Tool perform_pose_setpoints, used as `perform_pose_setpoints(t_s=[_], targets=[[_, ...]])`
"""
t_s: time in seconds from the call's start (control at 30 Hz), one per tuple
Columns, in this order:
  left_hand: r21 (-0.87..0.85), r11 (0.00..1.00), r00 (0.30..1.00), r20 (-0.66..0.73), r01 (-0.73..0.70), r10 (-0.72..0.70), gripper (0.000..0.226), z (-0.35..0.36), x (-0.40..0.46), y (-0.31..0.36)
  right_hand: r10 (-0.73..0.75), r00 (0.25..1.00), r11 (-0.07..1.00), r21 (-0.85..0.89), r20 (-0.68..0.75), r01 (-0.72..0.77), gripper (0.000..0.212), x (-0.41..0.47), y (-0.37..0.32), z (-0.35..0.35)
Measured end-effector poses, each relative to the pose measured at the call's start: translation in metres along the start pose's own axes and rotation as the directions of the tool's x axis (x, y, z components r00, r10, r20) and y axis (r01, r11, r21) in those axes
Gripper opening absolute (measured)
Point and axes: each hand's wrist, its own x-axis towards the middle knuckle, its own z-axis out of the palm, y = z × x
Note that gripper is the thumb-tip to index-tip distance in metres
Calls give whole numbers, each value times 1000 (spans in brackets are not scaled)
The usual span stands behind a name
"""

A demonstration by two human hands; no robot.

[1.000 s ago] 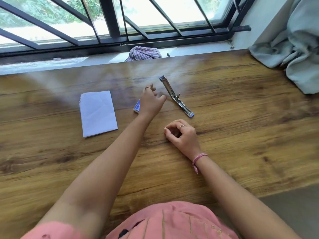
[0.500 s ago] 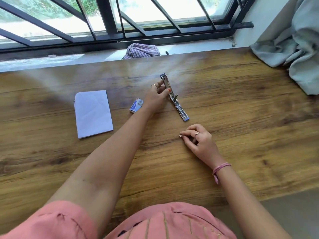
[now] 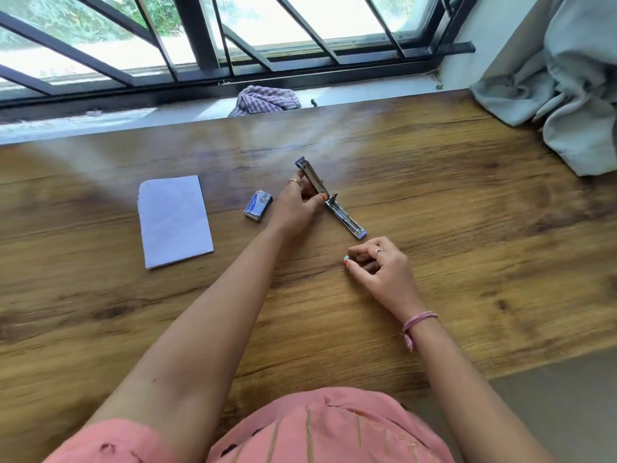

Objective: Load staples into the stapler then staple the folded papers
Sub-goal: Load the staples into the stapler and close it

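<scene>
A metal stapler (image 3: 345, 220) lies swung open flat on the wooden table (image 3: 467, 228), its two halves in a line. My left hand (image 3: 297, 203) grips its far half between thumb and fingers. My right hand (image 3: 377, 262) sits just below the stapler's near blue-tipped end and pinches a small strip of staples (image 3: 347, 259) at its fingertips. A small blue staple box (image 3: 257, 204) lies left of my left hand. The folded white papers (image 3: 173, 220) lie further left.
A checked cloth (image 3: 267, 100) lies on the window sill behind the table. A grey curtain (image 3: 567, 81) hangs over the table's far right corner. The table's front edge runs close to my body.
My left hand moved from the staple box to the stapler and took hold of it. My right hand shifted right, toward the stapler's near end, with the staples.
</scene>
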Motion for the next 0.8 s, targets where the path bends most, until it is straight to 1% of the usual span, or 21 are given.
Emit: perform_pose_setpoints(t_s=[0.07,0.1,0.13,0.2,0.27,0.33,0.37,0.4,0.43,0.5,0.53,0.6,0.7,0.73,0.8], targets=[[0,1000,999,31,-6,6,61,1,0,2,-33,999,998,-49,10,34,12,3,-1,0],[-15,1000,999,33,3,-3,63,3,0,1,-53,998,995,-78,15,54,11,4,-1,0],[-6,1000,999,32,5,-5,62,4,-1,1,-75,997,992,-104,19,76,11,4,-1,1],[44,999,1000,22,-9,8,49,5,-2,0,-100,994,986,-134,31,103,9,5,0,2],[55,998,999,29,-27,26,40,4,-7,-1,-97,995,985,-140,35,101,9,5,2,3],[-8,999,998,49,-47,48,49,1,-13,-2,-67,998,993,-99,21,68,9,3,2,1],[-43,998,997,47,-54,56,49,-1,-16,-6,-46,999,997,-56,10,46,9,3,1,0],[-102,994,998,37,-48,52,45,-4,-22,-7,-25,1000,1000,-9,0,25,8,1,0,-2],[-200,980,999,23,-21,26,38,-6,-28,-9,-6,1000,999,36,-13,7,8,0,-2,-4],[-465,883,998,19,60,-58,29,-7,-42,-10,18,998,994,107,-60,-12,7,-2,-7,-7],[-545,835,996,13,78,-85,27,-9,-49,-11,25,996,991,137,-88,-13,6,-3,-11,-9],[-645,761,997,18,69,-76,25,-12,-62,-12,23,989,981,195,-148,7,6,-4,-22,-12],[-762,647,999,34,28,-4,28,-20,-80,-5,-4,982,960,274,-189,56,8,-4,-42,-14],[-781,624,999,35,18,15,29,-23,-87,-1,-22,981,956,282,-193,77,9,-3,-48,-15],[-808,590,998,36,2,46,30,-28,-99,9,-70,978,962,245,-195,118,13,0,-57,-16]])
